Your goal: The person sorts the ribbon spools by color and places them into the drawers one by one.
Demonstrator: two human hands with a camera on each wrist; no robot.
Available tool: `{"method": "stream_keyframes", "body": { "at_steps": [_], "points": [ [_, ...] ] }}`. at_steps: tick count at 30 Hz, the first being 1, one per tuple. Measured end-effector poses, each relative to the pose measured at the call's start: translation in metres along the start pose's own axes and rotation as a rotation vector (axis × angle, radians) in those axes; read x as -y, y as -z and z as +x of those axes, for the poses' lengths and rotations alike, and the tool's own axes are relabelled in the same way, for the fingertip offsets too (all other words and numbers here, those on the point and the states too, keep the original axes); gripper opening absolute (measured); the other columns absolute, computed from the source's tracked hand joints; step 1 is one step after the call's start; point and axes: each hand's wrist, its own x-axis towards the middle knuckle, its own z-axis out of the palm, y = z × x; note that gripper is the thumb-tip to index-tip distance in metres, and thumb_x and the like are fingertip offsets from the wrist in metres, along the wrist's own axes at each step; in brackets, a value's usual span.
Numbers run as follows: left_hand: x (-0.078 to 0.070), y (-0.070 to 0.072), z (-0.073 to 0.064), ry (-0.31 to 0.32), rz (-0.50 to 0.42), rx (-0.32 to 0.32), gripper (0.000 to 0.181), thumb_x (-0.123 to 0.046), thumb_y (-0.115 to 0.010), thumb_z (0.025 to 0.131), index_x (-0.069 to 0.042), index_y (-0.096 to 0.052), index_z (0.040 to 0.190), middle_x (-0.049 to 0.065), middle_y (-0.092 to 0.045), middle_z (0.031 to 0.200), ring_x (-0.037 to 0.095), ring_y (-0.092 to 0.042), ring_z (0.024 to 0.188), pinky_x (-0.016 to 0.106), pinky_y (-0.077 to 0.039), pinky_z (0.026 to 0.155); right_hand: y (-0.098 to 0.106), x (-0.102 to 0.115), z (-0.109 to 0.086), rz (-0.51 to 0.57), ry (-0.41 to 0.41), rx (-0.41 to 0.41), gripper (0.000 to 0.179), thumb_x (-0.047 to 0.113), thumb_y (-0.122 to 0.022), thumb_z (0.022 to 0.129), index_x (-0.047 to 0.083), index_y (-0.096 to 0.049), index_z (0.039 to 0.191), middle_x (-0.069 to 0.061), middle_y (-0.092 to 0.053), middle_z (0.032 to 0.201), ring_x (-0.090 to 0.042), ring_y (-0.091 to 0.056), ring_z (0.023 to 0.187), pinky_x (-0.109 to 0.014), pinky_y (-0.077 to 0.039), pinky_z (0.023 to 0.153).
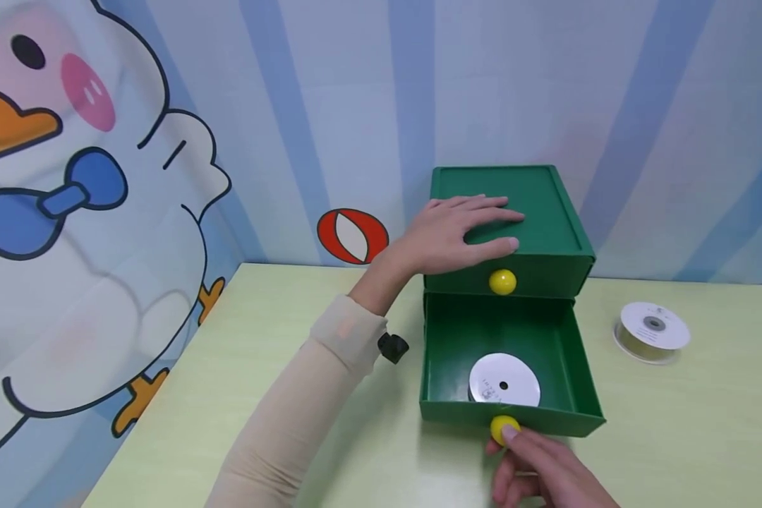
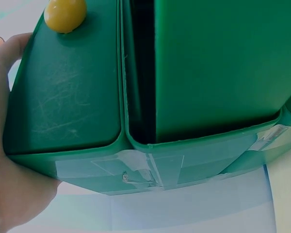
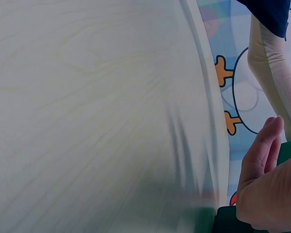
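Observation:
A green two-drawer box (image 1: pixel 514 226) stands against the backdrop, its lower drawer (image 1: pixel 561 367) pulled out and its upper one closed. My left hand (image 1: pixel 454 236) rests on the box top with fingers spread straight; in the left wrist view its thumb side shows beside the box. With thumb and fingers, my right hand (image 1: pixel 549 469) pinches the yellow knob (image 1: pixel 503 427) on the lower drawer's front. Inside that drawer, near the front wall, lies a white-faced ribbon spool (image 1: pixel 514 377). Another yellow knob (image 1: pixel 502 282) sits on the upper drawer.
A second ribbon spool (image 1: pixel 654 330), white on top with gold-green ribbon, lies on the pale yellow table (image 1: pixel 686 423) right of the box. A striped blue backdrop (image 1: pixel 355 106) with a cartoon duck hangs behind. Clear tape (image 2: pixel 136 170) runs along the box side.

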Motion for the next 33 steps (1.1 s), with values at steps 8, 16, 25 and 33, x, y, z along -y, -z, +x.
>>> {"method": "stream_keyframes", "body": {
  "at_steps": [8, 16, 25, 33],
  "points": [
    [0.0014, 0.0009, 0.0004, -0.012, -0.002, 0.000, 0.059, -0.063, -0.048, 0.106, -0.041, -0.046, 0.161, -0.013, -0.028, 0.174, 0.017, -0.020, 0.163, 0.048, -0.019, 0.128, -0.0023, 0.0019, 0.0006, 0.019, -0.009, -0.021, 0.060, 0.051, -0.039, 0.114, -0.005, -0.056, 0.128, -0.008, -0.070, 0.090, -0.024, -0.064, 0.081, -0.037, -0.054, 0.077],
    [0.0003, 0.0018, -0.0001, -0.015, -0.013, -0.017, 0.059, -0.062, -0.049, 0.106, -0.040, -0.047, 0.161, -0.011, -0.030, 0.174, 0.020, -0.023, 0.162, 0.050, -0.021, 0.128, 0.0004, 0.0044, 0.0025, 0.042, -0.021, 0.018, 0.056, 0.052, -0.041, 0.113, 0.000, -0.058, 0.125, -0.005, -0.073, 0.090, -0.021, -0.068, 0.080, -0.035, -0.056, 0.075],
    [0.0026, -0.0018, -0.0003, -0.017, -0.031, -0.022, 0.058, -0.060, -0.050, 0.106, -0.039, -0.048, 0.160, -0.010, -0.031, 0.174, 0.020, -0.023, 0.162, 0.050, -0.021, 0.128, -0.0077, 0.0040, 0.0007, 0.067, -0.010, -0.019, 0.054, 0.054, -0.041, 0.112, 0.003, -0.056, 0.122, -0.005, -0.072, 0.088, -0.020, -0.069, 0.075, -0.032, -0.055, 0.068],
    [0.0013, -0.0013, 0.0002, -0.017, -0.032, -0.028, 0.058, -0.060, -0.050, 0.106, -0.039, -0.048, 0.160, -0.010, -0.031, 0.173, 0.020, -0.024, 0.162, 0.051, -0.021, 0.128, -0.0089, 0.0049, 0.0007, 0.117, -0.031, -0.024, 0.061, 0.062, -0.044, 0.109, 0.004, -0.056, 0.118, -0.005, -0.072, 0.086, -0.018, -0.068, 0.070, -0.028, -0.053, 0.063]
  ]
}}
